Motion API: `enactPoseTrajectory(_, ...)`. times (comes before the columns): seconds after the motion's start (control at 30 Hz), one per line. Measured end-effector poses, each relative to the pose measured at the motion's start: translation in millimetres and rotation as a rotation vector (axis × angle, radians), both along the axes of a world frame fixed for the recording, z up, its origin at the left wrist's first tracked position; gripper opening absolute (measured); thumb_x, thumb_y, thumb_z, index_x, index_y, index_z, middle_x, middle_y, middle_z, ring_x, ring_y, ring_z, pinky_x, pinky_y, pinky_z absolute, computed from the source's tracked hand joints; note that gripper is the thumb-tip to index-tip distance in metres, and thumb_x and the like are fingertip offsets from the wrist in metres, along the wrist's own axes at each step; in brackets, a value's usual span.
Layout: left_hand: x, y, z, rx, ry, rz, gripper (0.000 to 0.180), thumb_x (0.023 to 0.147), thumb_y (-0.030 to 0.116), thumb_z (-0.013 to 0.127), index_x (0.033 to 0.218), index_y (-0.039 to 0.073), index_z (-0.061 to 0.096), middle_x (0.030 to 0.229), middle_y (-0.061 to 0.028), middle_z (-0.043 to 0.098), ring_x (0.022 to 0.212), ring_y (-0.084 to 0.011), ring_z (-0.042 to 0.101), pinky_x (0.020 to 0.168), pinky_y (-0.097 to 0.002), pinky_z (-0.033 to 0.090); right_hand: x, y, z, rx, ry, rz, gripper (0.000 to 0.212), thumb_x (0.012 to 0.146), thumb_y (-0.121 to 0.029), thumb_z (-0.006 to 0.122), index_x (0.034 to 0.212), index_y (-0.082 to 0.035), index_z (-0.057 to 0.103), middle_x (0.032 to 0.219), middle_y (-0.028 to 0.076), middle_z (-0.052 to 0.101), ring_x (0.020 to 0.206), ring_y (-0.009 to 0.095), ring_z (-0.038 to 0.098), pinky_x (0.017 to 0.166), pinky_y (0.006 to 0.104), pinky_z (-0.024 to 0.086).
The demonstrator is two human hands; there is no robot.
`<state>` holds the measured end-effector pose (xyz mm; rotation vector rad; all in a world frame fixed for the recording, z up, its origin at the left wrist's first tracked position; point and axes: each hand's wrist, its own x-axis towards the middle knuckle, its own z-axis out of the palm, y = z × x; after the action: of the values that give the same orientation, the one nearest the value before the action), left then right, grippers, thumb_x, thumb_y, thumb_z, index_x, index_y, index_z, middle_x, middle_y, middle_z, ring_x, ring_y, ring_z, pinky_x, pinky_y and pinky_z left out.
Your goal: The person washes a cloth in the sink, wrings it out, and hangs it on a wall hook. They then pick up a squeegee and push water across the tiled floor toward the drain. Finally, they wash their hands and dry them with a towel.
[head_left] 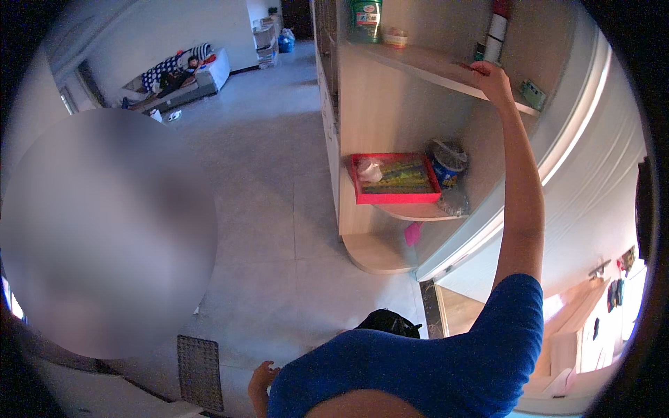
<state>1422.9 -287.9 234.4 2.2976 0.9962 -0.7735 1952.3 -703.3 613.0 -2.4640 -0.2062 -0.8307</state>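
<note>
My right arm reaches up to the upper wooden corner shelf (418,68). There my right hand (492,78) has its fingers pinched together at the shelf's front edge, on something small and dark that I cannot make out. Behind the hand stands a white roll-shaped container (495,38) with a red top. To the right of the hand is a small green-and-white box (533,94). My left hand (262,378) hangs low by my side, its fingers loosely bent and apart, holding nothing.
A green bottle (366,21) and a small tub (395,37) share the upper shelf. Below sit a red tray (357,184) of yellow-green packets and a blue tub (446,167). A door frame (481,240) stands right, a floor mat (198,373) lower left. Someone lies on the far sofa (217,73).
</note>
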Motion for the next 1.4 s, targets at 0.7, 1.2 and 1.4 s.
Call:
enactPoseTrajectory(0.7, -117, -167, -27, -0.033, -0.259, 0.633, 0.041, 0.076, 0.032, 0.052, 0.109, 0.008, 0.048, 0.103, -0.0167, 0.054, 0.097, -0.031, 0.05, 0.082, -0.0378, 0.041, -160, 207, -129, -0.214, 0.089, 1.062, 0.016, 0.082, -0.011, 0.049, 0.091, -0.002, 0.059, 0.095, 0.01, 0.059, 0.091, 0.022, 0.054, 0.085, 0.0327, 0.039)
enactPoseTrajectory(1.2, -355, -524, -54, -0.147, -0.164, 1.683, 0.04, 0.075, 0.028, 0.055, 0.109, 0.009, 0.049, 0.099, -0.0163, 0.056, 0.094, -0.031, 0.052, 0.08, -0.0382, 0.041, -655, 255, -190, -0.92, -0.188, 2.539, 0.018, 0.075, -0.007, 0.054, 0.091, 0.0, 0.056, 0.088, 0.014, 0.057, 0.082, 0.027, 0.054, 0.074, 0.033, 0.042)
enactPoseTrajectory(1.4, -426, -593, -67, -0.137, -0.127, 1.944, 0.039, 0.074, 0.028, 0.055, 0.108, 0.01, 0.049, 0.1, -0.0166, 0.055, 0.095, -0.0315, 0.052, 0.079, -0.0386, 0.041, -824, 215, -207, -1.207, -0.078, 2.862, 0.02, 0.073, -0.006, 0.055, 0.092, 0.0, 0.055, 0.087, 0.016, 0.056, 0.08, 0.03, 0.053, 0.07, 0.0354, 0.042)
